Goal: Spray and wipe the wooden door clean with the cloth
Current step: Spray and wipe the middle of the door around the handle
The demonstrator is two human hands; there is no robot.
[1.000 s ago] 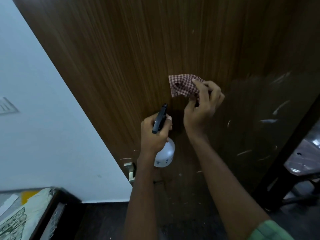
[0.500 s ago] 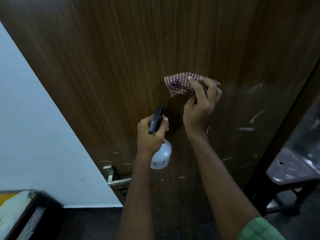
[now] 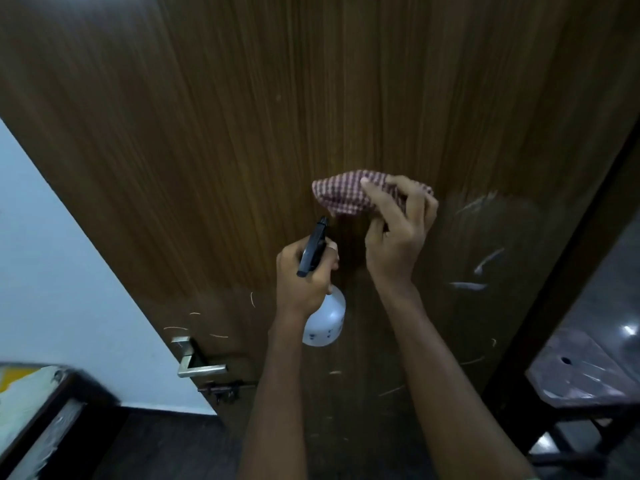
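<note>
The wooden door [image 3: 242, 133] is dark brown with fine vertical grain streaks, and pale scratch marks [image 3: 485, 261] fleck its lower part. The cloth [image 3: 343, 195] is checked in dark red and white. The spray bottle [image 3: 325, 323] has a white body with small dark dots and a black trigger head [image 3: 313, 249]. The door handle [image 3: 194, 358] is silver-grey; the wall [image 3: 52, 271] is pale blue-white.
</note>
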